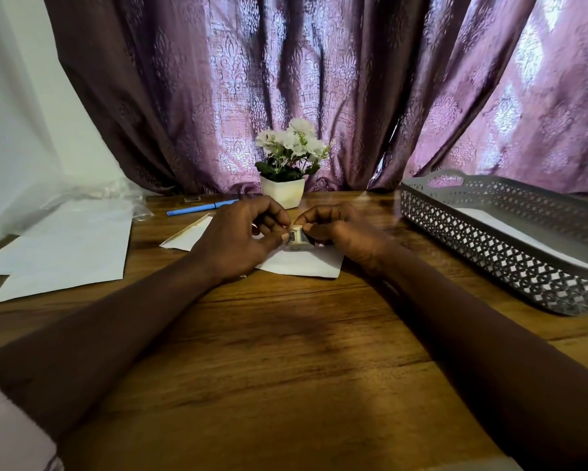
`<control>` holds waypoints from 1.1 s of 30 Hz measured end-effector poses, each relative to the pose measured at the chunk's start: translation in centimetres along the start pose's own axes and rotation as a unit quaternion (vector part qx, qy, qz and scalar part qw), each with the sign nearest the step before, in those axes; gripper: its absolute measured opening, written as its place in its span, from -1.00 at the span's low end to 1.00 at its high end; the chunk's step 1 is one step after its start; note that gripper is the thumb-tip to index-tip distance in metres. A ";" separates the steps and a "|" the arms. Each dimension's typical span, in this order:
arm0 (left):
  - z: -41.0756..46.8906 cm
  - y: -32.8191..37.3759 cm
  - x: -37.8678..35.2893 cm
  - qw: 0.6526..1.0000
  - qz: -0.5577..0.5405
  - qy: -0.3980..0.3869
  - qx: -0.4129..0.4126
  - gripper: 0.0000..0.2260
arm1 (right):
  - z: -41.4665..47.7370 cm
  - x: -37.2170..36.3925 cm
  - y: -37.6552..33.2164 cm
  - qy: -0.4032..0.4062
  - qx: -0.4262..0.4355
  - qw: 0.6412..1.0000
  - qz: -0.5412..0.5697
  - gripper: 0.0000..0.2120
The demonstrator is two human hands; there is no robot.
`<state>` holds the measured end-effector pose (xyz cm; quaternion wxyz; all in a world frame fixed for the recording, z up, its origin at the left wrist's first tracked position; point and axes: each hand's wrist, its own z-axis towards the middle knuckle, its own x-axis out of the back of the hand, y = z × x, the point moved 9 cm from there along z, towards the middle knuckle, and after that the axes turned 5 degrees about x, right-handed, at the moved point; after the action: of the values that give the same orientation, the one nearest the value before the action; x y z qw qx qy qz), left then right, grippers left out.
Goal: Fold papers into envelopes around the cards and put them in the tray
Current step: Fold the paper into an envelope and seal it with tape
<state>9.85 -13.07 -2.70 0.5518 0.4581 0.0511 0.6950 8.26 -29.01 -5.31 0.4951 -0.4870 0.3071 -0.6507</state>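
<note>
A tape roll (pixel 297 236) is pinched by the left hand (pixel 238 239) and right hand (pixel 343 232) over the paper (pixel 306 265) — sealing seems in hand; next, a strip must be peeled.

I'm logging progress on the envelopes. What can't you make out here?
Head view only.
Small roll between left hand and right hand: they cover most of it; kind unclear.
Folded paper beneath the hands: any card inside is hidden.
Tray: right end cut off by the frame; its wall hides the contents' count.
</note>
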 end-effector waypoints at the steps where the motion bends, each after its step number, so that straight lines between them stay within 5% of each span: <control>1: 0.0 -0.2 0.0 1.000 -0.011 0.000 0.008 -0.82 | 0.1 0.1 0.1 -0.001 0.001 1.000 -0.004 -0.83; 11: 0.2 -1.5 -0.1 0.995 -0.069 -0.031 0.066 -0.79 | 0.1 -0.4 -0.2 -0.030 0.008 0.999 -0.035 -0.88; 33: -0.1 0.1 0.3 0.999 -0.038 -0.031 0.015 -0.84 | 0.0 -0.1 0.1 0.000 0.010 1.000 -0.026 -0.86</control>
<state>9.73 -12.82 -2.51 0.5725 0.4854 0.0613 0.6579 8.24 -28.92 -5.41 0.4829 -0.4894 0.2876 -0.6668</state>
